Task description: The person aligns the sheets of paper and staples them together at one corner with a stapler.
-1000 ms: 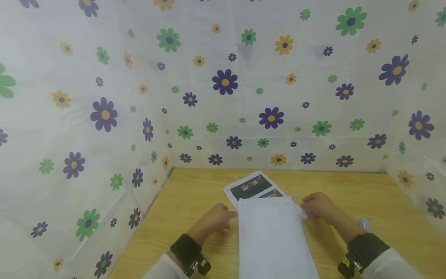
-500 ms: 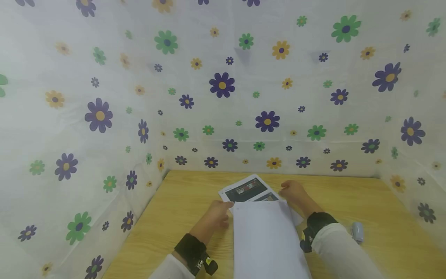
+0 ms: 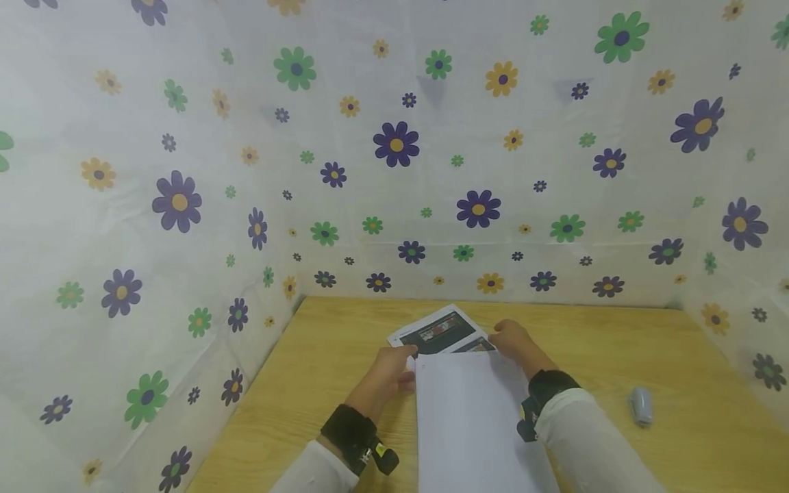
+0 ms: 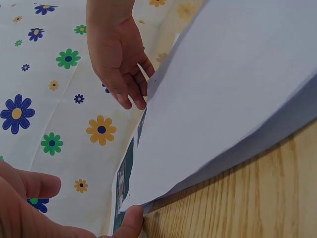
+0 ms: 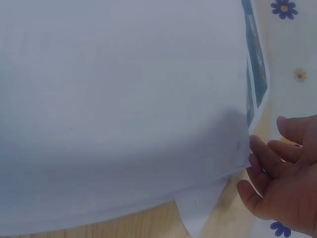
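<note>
A stack of white paper sheets [image 3: 471,418] lies lengthwise before me. From beneath its far edge shows a sheet printed with dark pictures [image 3: 440,332], set askew. My left hand [image 3: 382,380] is at the stack's far left corner. In the left wrist view one digit of the left hand [image 4: 131,220] touches that corner, while another stands well away from it. My right hand [image 3: 518,346] is at the far right corner; in the right wrist view the fingertips of the right hand [image 5: 262,163] touch the corner, its thumb apart from them.
A small light-blue object that looks like a stapler [image 3: 641,406] lies on the wooden table [image 3: 345,322], right of my right forearm. A white flower-patterned cloth [image 3: 345,212] hangs behind and at both sides of the table. Black wrist cameras sit on both wrists.
My right hand has moved left and away from me, from the stack's right side to its far right corner. My left hand has shifted slightly forward onto the left corner.
</note>
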The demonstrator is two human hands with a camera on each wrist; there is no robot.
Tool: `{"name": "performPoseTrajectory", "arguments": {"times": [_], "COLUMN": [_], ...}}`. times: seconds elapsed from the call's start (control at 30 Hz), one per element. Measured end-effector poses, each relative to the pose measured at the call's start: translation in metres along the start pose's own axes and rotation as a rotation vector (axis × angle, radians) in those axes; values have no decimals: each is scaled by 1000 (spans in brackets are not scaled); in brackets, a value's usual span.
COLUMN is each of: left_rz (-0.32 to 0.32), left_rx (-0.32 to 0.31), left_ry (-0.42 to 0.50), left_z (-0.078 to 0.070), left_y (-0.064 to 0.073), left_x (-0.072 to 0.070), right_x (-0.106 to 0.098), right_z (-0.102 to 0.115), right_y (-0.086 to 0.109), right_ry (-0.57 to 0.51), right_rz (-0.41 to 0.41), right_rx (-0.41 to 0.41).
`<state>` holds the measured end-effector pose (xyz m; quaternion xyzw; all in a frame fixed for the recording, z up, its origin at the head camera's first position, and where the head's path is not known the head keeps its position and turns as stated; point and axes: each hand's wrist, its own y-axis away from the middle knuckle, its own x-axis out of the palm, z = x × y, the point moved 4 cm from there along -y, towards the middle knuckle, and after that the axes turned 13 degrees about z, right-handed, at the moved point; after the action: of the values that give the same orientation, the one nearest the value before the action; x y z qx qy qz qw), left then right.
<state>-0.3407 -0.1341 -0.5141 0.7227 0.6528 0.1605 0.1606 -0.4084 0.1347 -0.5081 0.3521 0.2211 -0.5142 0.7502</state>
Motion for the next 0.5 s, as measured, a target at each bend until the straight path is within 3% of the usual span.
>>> {"name": "performPoseTrajectory", "arguments": {"times": [0.3, 0.5], "left_rz": [1, -10], "left_rx": [-3, -1], "left_ry": [15, 8], "left_z": [-2, -2], "left_y": [-3, -9], "left_x": [6, 3], "right_x": [4, 4], "right_z": [2, -2], "right_y": [4, 1], "right_ry": [52, 15], "right_rz": [-16, -45], "right_rx": [35, 19]}}
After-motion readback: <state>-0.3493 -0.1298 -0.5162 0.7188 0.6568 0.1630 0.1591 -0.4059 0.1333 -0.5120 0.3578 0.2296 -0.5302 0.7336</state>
